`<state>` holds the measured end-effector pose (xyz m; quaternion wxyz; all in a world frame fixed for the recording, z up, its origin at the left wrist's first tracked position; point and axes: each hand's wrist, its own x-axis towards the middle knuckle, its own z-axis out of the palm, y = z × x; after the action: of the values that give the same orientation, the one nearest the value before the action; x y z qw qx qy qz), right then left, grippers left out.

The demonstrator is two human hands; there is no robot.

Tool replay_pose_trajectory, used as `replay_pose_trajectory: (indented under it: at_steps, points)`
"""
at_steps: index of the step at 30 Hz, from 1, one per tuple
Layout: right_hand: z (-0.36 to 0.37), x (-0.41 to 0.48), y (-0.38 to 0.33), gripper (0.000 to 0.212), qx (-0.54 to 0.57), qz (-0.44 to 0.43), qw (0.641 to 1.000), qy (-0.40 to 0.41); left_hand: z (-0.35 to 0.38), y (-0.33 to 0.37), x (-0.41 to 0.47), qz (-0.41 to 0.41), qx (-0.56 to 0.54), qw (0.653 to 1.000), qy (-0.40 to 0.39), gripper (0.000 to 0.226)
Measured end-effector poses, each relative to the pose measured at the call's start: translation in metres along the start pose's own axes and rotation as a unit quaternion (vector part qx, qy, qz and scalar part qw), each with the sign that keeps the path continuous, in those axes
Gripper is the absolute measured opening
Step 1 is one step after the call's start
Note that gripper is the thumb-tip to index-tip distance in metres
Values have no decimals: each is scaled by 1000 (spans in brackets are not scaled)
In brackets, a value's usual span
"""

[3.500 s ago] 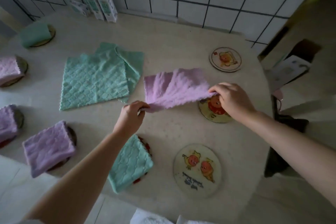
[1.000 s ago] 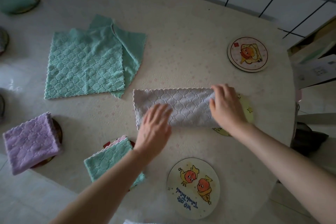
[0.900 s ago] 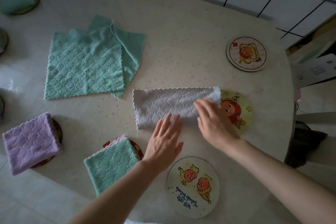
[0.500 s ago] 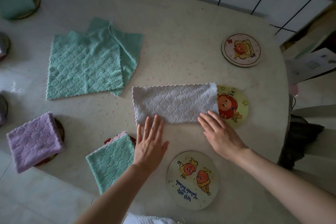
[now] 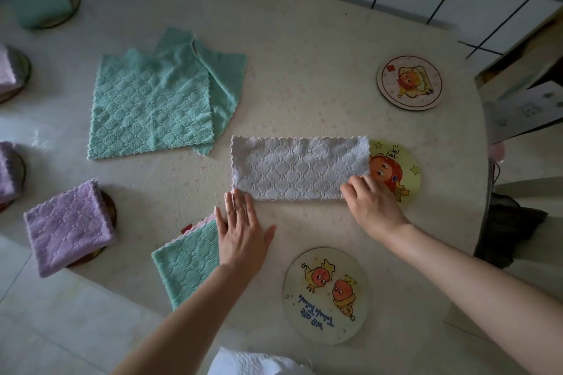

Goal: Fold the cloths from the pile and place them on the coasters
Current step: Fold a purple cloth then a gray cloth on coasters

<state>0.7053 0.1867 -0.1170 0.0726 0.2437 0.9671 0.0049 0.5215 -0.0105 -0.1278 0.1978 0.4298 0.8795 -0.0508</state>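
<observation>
Since half a second ago your right hand (image 5: 373,207) has slid up onto the near right corner of the pale lilac cloth (image 5: 300,168), fingers curled and pinching at that corner, while your left hand (image 5: 242,231) has drifted left to the near left corner. It lies flat and open on the bench (image 5: 304,76), fingertips just touching the cloth's edge, holding nothing.

The cloth lies as a long strip, folded once, at the middle of the bench. Its 3 o'clock end overlaps the edge of the yellow coaster (image 5: 396,175). I judge the flattening done and the second fold about to begin: bring the right corner over toward 9 o'clock while the left hand pins the other end.

Two more coasters are bare, the large one (image 5: 326,295) at 5 o'clock and the small one (image 5: 409,82) at 2 o'clock. The pile of green cloths (image 5: 152,106) waits at 10 o'clock. A folded green cloth (image 5: 185,262) and a folded purple cloth (image 5: 68,225) already sit on coasters toward 7 and 8 o'clock.
</observation>
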Motion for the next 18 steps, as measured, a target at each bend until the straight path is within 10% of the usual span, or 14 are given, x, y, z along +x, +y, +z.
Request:
replay_pose_trajectory:
  at_steps: [6, 11, 18]
  points:
    - [-19, 1, -10, 29, 58, -35, 997, 30, -20, 1, 25, -6, 19, 1000, -9, 83]
    - [-38, -28, -44, 28, 181, -62, 980, 50, -17, 45, 2, 211, -36, 977, 7, 82]
    - [-58, -61, -65, 26, 251, -74, 964, 39, 3, 59, -29, 278, -139, 944, 115, 39]
